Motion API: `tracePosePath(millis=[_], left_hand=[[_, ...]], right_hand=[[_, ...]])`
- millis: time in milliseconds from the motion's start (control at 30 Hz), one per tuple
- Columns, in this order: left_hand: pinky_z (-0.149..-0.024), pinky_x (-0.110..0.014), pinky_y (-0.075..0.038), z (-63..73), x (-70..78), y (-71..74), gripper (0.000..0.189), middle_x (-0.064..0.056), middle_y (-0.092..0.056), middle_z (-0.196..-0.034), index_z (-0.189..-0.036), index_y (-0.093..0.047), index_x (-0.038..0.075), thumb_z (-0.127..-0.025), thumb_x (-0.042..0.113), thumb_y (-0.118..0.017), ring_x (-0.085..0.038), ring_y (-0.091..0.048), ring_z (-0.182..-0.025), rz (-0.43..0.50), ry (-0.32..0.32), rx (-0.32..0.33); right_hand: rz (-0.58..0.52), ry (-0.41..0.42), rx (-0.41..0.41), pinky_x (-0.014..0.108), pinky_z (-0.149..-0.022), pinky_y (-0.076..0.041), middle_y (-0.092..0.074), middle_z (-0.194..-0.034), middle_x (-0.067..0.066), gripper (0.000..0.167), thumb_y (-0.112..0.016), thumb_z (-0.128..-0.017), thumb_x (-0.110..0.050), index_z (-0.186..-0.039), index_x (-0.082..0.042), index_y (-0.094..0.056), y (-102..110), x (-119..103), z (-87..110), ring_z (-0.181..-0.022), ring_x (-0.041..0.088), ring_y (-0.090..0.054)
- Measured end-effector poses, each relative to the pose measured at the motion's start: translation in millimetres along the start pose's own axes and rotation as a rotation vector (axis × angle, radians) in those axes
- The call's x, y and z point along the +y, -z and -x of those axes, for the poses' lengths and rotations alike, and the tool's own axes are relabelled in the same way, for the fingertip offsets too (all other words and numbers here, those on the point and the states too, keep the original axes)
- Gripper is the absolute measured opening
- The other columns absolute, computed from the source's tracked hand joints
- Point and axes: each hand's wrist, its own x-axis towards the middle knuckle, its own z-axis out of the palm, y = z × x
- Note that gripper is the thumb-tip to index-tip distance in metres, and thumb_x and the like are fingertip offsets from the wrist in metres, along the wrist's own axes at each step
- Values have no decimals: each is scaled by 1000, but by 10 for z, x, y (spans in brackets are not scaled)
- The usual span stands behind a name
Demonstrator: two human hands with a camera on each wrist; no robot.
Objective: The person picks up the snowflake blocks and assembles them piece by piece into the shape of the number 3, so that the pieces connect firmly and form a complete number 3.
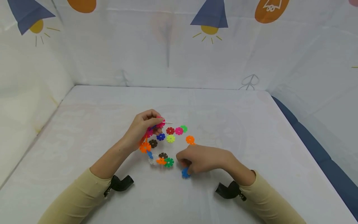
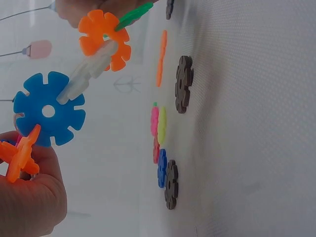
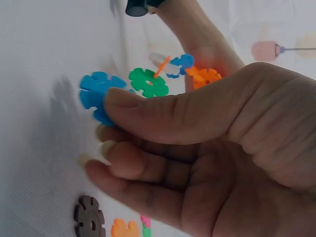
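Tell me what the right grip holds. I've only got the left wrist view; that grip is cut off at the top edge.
Observer: The right grip pinches a light-blue interlocking disc.
Operator: Touching the green interlocking disc?
Observer: No. The head view shows a gap between the two.
Operator: Anything sticking out beyond the left grip?
Observer: Yes. In the head view a thin white piece pokes out to the right of it. Can't tell whether that's a disc seen edge-on.
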Motion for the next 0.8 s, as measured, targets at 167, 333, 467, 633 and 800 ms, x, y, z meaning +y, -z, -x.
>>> tracePosePath(millis=[167, 333, 467, 633, 800], left_hand=[[-67, -22, -56, 9, 3, -19, 16, -2, -60, -80, -98, -57, 6, -98, 22, -60, -15, -60, -67, 3, 8, -8], [-68, -22, -56, 15, 1, -27, 15, -1, -59, -82, -99, -56, 7, -99, 22, -59, -14, -61, -68, 0, 12, -5], [-68, -21, -56, 23, -3, -20, 15, -1, -59, -83, -100, -56, 7, -99, 22, -59, -15, -62, -69, -2, 12, -2], [-68, -22, -56, 21, -7, -24, 15, -2, -59, -82, -99, -57, 7, -99, 22, -59, -16, -61, -69, 5, 10, -12], [-68, -22, -56, 24, 2, -37, 16, -2, -59, -81, -99, -57, 7, -99, 23, -60, -15, -60, -67, 10, 11, -19]], right_hand=[[-51, 43, 107, 23, -66, -50, -57, -76, -10, 17, -74, -87, -10, -91, -23, -63, 97, 13, 26, -73, 6, -56], [-107, 66, 219, 26, -67, -53, -63, -78, -10, 11, -73, -89, -12, -92, -21, -68, 166, 32, 26, -72, 8, -58], [-137, 79, 312, 27, -64, -54, -65, -78, -7, 10, -74, -89, -14, -86, -19, -66, 184, 49, 7, -66, 9, -58], [-226, 72, 405, 29, -64, -56, -68, -82, 2, 7, -70, -91, -12, -90, -16, -64, 200, 57, 7, -68, 17, -63], [-308, 74, 498, 30, -67, -57, -70, -86, 8, 6, -68, -92, -11, -97, -12, -66, 215, 63, 10, -72, 21, -66]])
